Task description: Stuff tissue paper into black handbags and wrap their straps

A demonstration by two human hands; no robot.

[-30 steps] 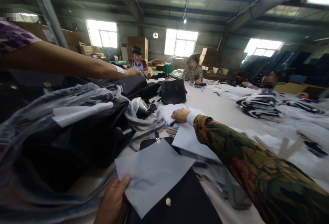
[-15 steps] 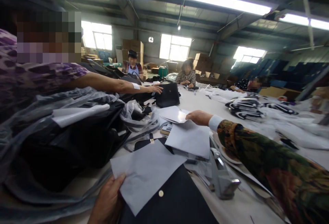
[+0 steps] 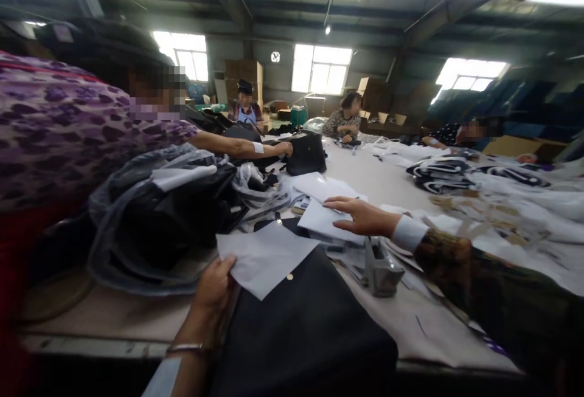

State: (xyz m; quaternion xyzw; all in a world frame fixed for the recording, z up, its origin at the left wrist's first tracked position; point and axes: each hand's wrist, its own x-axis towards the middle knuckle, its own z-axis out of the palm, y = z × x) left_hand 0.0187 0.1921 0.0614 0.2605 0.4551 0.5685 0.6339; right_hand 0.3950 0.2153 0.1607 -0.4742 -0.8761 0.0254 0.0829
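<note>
One broad pale desk (image 3: 392,181) carries nearly everything. Four co-workers are around it: one leans in from the left in a purple patterned top (image 3: 68,123), and three others (image 3: 343,123) are farther off. One large black bag (image 3: 310,336) lies before the person, at the near edge. To its left is one heap of black goods (image 3: 182,227) in clear plastic (how many pieces, I cannot tell). One smaller black bag (image 3: 306,157) stands farther up, with one co-worker's hand (image 3: 285,149) at its left side.

One loose sheet (image 3: 269,257) is held over the upper part of the large bag. Beyond it, at least two white sheets (image 3: 314,220) lie overlapped.

Two hands are the person's own. The left hand (image 3: 216,284) has its thumb and fingers (image 3: 227,262) clamped on the left corner of the loose sheet. The right hand (image 3: 365,214) is over the white sheets, its thumb apart from the fingers; whether it touches paper, I cannot tell.

One grey boxy implement (image 3: 382,269) stands just below the right hand in view. Smallest are one metal bangle (image 3: 186,347) on the left wrist and one round gold stud (image 3: 289,276) on the large bag.
</note>
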